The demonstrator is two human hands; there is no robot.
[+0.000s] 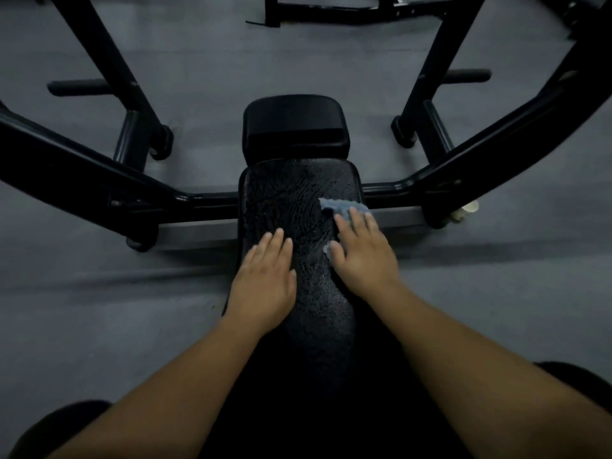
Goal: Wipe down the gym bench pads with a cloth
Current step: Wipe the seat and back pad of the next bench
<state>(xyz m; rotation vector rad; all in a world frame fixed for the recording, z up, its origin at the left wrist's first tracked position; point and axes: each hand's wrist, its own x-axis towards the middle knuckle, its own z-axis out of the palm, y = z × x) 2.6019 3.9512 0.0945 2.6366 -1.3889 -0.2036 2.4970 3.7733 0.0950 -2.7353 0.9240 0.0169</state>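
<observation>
A long black bench pad (291, 200) runs away from me down the middle of the view, its surface wet with curved wipe streaks. Beyond it sits a smaller black pad (294, 122), dry and matte. A blue-grey cloth (341, 207) lies on the right side of the long pad. My right hand (361, 253) presses flat on the cloth with straight fingers, covering most of it. My left hand (265, 279) rests flat on the pad's left edge, fingers straight, holding nothing.
Black steel frame beams (82, 167) angle out to both sides of the bench, with uprights (440, 61) and plate pegs behind. A pale bottle-like object (467, 208) sits by the right beam. Grey rubber floor (99, 309) surrounds the bench.
</observation>
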